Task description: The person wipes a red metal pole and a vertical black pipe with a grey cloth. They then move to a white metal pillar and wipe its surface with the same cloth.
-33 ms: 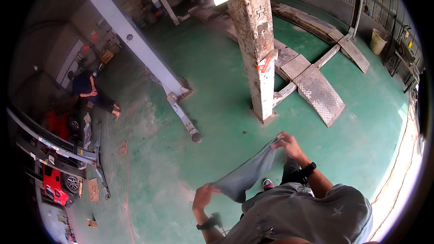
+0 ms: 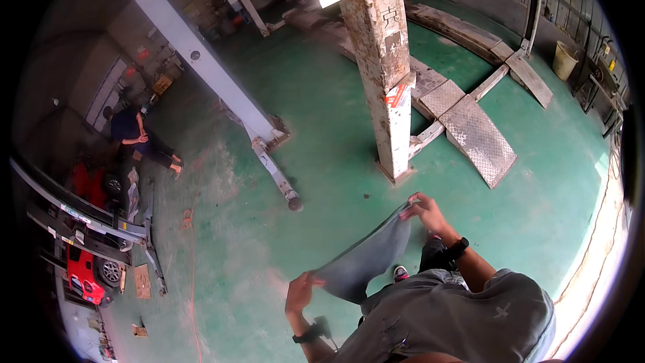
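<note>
A grey cloth (image 2: 366, 261) is stretched between my two hands in front of my body. My left hand (image 2: 302, 292) pinches its lower left corner. Higher up and to the right, my right hand (image 2: 425, 212) grips the opposite corner between thumb and fingers. The top edge runs taut on a slant from hand to hand, and the lower part sags toward my shirt. Each wrist has a black band on it.
A rusty white post (image 2: 379, 74) rises ahead, beside a metal ramp (image 2: 478, 140). Left of it stands a grey lift column (image 2: 195, 54) with a low arm (image 2: 274, 173). A person (image 2: 139, 136) is at the far left, beyond a red car (image 2: 82, 275). Cardboard (image 2: 142, 281) lies on the floor.
The cloth hangs slightly fuller below its top edge, still held at both corners. The surroundings have shifted a few pixels to the right in the view.
</note>
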`<action>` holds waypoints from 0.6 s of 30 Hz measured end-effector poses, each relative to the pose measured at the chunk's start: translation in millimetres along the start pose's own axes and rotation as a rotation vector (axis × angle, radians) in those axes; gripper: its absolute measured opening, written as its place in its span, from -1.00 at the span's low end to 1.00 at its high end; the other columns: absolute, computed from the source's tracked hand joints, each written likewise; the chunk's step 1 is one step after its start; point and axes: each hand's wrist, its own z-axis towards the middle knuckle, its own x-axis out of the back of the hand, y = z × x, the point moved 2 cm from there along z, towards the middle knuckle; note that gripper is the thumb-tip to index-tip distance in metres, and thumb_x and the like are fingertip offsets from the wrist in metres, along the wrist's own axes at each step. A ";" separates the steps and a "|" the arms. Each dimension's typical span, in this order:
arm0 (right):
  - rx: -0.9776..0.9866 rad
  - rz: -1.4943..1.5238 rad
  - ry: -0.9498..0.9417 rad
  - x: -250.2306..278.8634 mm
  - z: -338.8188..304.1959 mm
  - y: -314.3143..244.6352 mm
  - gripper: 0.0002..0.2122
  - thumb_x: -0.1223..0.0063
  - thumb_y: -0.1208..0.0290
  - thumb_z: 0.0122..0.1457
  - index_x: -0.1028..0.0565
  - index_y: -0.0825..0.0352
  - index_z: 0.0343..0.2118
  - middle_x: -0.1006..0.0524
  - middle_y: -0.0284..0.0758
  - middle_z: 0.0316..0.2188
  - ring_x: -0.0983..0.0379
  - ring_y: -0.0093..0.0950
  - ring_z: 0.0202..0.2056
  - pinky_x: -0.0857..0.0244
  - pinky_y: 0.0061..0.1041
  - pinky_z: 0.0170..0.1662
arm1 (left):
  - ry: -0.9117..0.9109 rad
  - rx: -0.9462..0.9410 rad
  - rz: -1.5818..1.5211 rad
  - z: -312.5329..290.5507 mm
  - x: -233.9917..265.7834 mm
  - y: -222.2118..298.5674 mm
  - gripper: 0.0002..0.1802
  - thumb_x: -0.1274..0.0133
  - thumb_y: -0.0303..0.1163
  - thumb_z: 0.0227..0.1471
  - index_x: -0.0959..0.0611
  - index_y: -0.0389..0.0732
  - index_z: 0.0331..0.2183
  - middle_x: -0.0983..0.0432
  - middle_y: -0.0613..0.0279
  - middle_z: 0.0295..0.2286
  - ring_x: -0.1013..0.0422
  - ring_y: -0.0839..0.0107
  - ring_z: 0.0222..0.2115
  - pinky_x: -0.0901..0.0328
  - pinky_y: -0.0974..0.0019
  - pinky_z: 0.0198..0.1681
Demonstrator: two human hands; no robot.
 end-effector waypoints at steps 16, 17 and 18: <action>0.537 0.049 -0.305 58.4 138.9 -234.4 -0.88 0.34 0.62 0.17 -0.24 0.38 -0.25 -0.48 -0.22 -0.48 -0.48 -0.45 -0.38 -0.37 -0.55 -0.36 | 0.175 -0.155 -0.212 128.9 -13.2 178.6 -0.69 0.31 -0.49 0.11 -0.38 -0.42 -0.13 -0.51 -0.08 -0.54 -0.41 0.30 -0.72 -0.35 0.32 -0.55; 0.602 0.026 -0.296 66.9 156.2 -254.8 -0.88 0.33 0.64 0.15 -0.25 0.39 -0.26 -0.46 -0.28 -0.46 -0.48 -0.49 -0.36 -0.35 -0.59 -0.35 | 0.228 -0.233 -0.304 154.9 -16.1 195.0 -0.69 0.30 -0.50 0.11 -0.38 -0.41 -0.12 -0.51 -0.10 -0.52 -0.43 0.27 -0.68 -0.37 0.30 -0.52; 0.595 0.037 -0.301 74.0 162.5 -268.4 -0.88 0.33 0.64 0.15 -0.25 0.39 -0.26 -0.46 -0.28 -0.46 -0.48 -0.49 -0.36 -0.35 -0.59 -0.35 | 0.277 -0.274 -0.404 163.1 -23.6 201.9 -0.69 0.30 -0.50 0.11 -0.38 -0.41 -0.12 -0.51 -0.11 -0.49 -0.45 0.24 -0.64 -0.38 0.29 -0.48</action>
